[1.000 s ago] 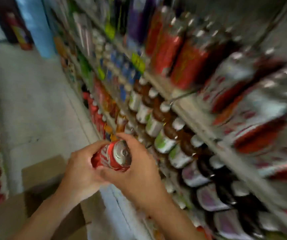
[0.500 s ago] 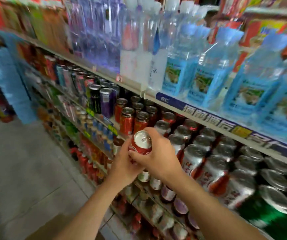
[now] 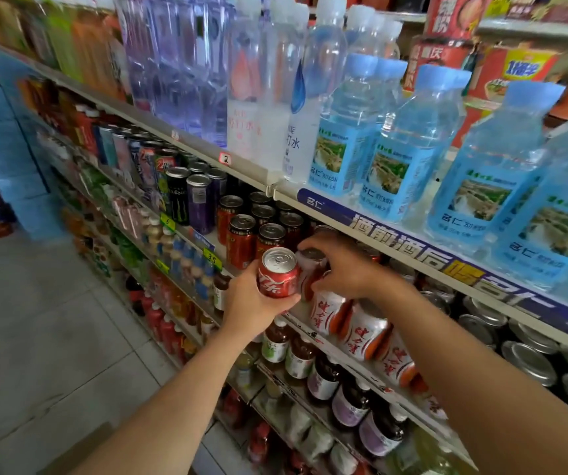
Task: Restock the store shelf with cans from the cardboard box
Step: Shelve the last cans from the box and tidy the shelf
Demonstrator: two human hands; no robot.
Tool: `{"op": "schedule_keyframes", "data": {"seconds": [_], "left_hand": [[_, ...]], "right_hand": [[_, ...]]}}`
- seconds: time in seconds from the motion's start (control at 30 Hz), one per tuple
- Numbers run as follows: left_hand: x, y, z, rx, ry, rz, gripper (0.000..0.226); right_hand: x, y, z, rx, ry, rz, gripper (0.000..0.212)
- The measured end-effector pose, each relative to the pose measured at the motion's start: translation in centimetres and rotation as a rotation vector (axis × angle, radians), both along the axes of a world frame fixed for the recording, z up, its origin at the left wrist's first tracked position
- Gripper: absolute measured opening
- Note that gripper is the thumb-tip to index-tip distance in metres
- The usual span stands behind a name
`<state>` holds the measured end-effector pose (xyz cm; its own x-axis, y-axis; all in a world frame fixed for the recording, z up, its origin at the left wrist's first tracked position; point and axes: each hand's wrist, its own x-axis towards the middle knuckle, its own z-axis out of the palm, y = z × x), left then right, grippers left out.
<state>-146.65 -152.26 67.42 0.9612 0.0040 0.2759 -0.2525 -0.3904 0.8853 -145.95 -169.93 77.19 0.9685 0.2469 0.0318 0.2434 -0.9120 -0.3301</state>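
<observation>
Left arm: reaching up and forward from the lower left, forearm bare, wrist bent back slightly.
Left hand [image 3: 251, 303]: cupping a red cola can [image 3: 278, 273] from below and behind, fingers curling round its lower body, thumb on the near side.
Right arm: stretching in from the lower right, crossing in front of the white-and-orange cans [image 3: 361, 329].
Right hand [image 3: 347, 267]: palm down, fingers curling over the top and side of a second can [image 3: 311, 265] at the front edge of the can shelf [image 3: 310, 322].
Red cola can, position: being held just in front of the shelf's front edge, touching or just beside the second can, below the dark red cans [image 3: 241, 240].
Red cola can, axis: long axis near upright, leaning a little toward the camera; silver lid and pull tab facing up, white script logo facing the camera.
Second can: near upright, silver top partly showing under the fingers; label hidden.
Writing: white-and-orange cans are showing red Chinese characters; the blue shelf strip [image 3: 412, 241] is carrying large white and yellow Chinese characters, beginning 名仁.
Upper shelf: water bottles [image 3: 402, 145] with blue caps, light-blue labels reading 名仁.
Price tags: a "2" tag [image 3: 225, 158] on the upper edge; a yellow "35" tag [image 3: 211, 258] lower down.
Further left: a black can [image 3: 178, 195] with a green claw mark, beside a purple can [image 3: 200, 204].
</observation>
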Motion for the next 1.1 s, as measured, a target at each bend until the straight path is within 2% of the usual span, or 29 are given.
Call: {"op": "schedule_keyframes", "data": {"seconds": [0.07,0.13,0.37,0.63,0.8,1.1], "left_hand": [[0.5,-0.3,-0.3,0.005,0.005,0.016,0.073],[0.8,-0.9,-0.6,0.018,0.014,0.023,0.072],[2.1,-1.6,-1.4,0.029,0.027,0.038,0.078],[2.8,-2.2,-1.5,-0.018,0.039,-0.004,0.077],[3.1,-3.0,-1.5,-0.02,0.05,-0.039,0.067],[3.5,-3.6,-2.5,0.044,0.119,-0.027,0.06]], "right_hand": [[1.0,0.0,-1.0,0.001,-0.022,-0.067,0.053],[1.7,0.2,-1.4,-0.019,-0.03,-0.134,0.045],[3.3,0.9,-1.9,-0.099,-0.082,-0.194,0.066],[3.0,0.4,-1.8,0.005,-0.026,-0.246,0.078],[3.4,-0.1,-1.6,0.019,0.068,-0.272,0.053],[4.1,-0.8,-1.6,0.016,0.111,-0.237,0.045]]}}
